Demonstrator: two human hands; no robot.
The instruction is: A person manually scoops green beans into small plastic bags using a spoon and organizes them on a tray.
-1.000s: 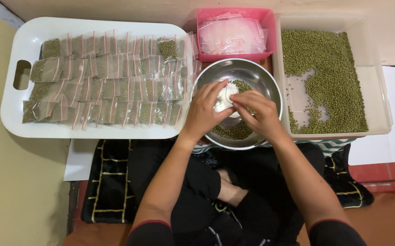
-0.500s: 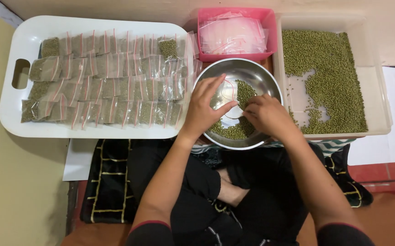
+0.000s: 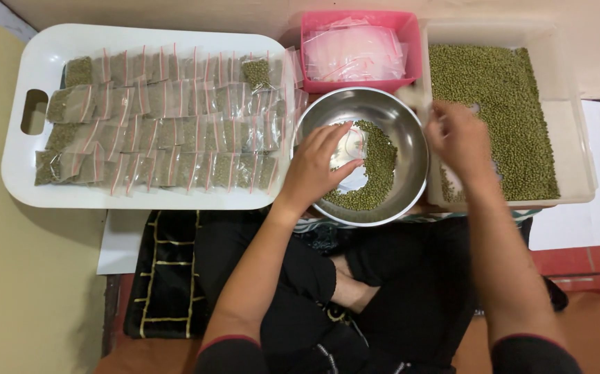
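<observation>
1. Head view, centre of frame: left hand (image 3: 317, 170) over the near-left part of a steel bowl (image 3: 410, 131), thumb and fingers pinched on a small clear plastic bag (image 3: 350, 149); the bag hangs over the bowl's inside, just left of the beans.
2. Head view, centre: the steel bowl is round and shiny and holds a crescent of green beans (image 3: 379, 166) along its right and lower inner wall. It sits between the white tray and the clear bin, touching or nearly touching both.
3. Head view, right of centre: right hand (image 3: 460, 142), motion-blurred, over the left edge of the clear bin (image 3: 577, 138). A pale blurred shape sits at its fingertips; whether it grips anything, and how wide the fingers stand, cannot be told.
4. Head view, upper right: the clear bin is rectangular, filled with loose green beans (image 3: 500, 90), with bare floor showing at the right side and the lower left corner.
5. Head view, top centre: pink tub (image 3: 410, 31) holding a stack of empty clear bags (image 3: 355, 52), directly above the bowl.
6. Head view, upper left: white tray (image 3: 30, 180) with a handle slot, carrying overlapping rows of filled bean packets (image 3: 161, 125).
7. Head view, bottom: the person's crossed legs in dark cloth (image 3: 383, 291).
</observation>
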